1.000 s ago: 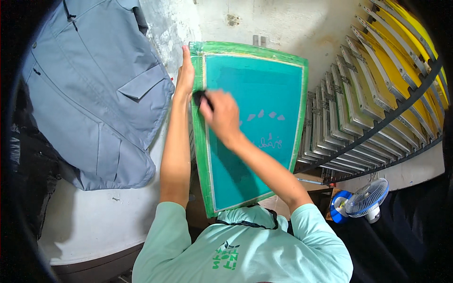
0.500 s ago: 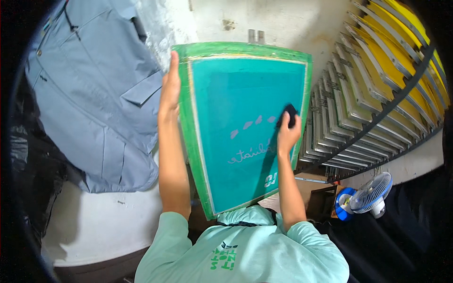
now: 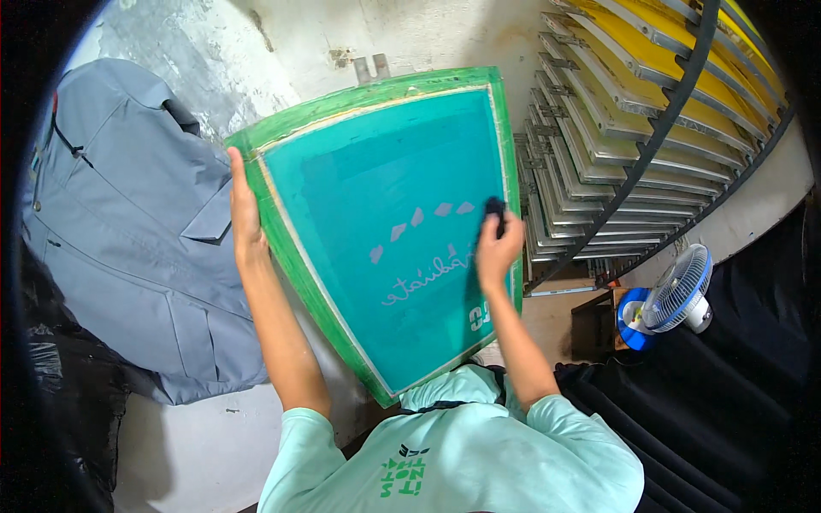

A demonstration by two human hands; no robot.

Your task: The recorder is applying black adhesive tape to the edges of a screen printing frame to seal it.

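Stained pale wall [image 3: 282, 38] at top; rack of yellow frames [image 3: 633, 103] upper right (blue fan [image 3: 676, 295] below it).

A single head-worn fisheye camera is looking steeply down from above the person's shoulders, close to the screen [image 3: 389, 227] held in front. The wall is bending at the top, a fan [image 3: 676, 295] sitting lower right.

A teal printing screen [image 3: 385, 231] (rectangular, green-framed, pale shapes mid-mesh) is seen centrally; yellow framed screens [image 3: 633, 94] are racked right.
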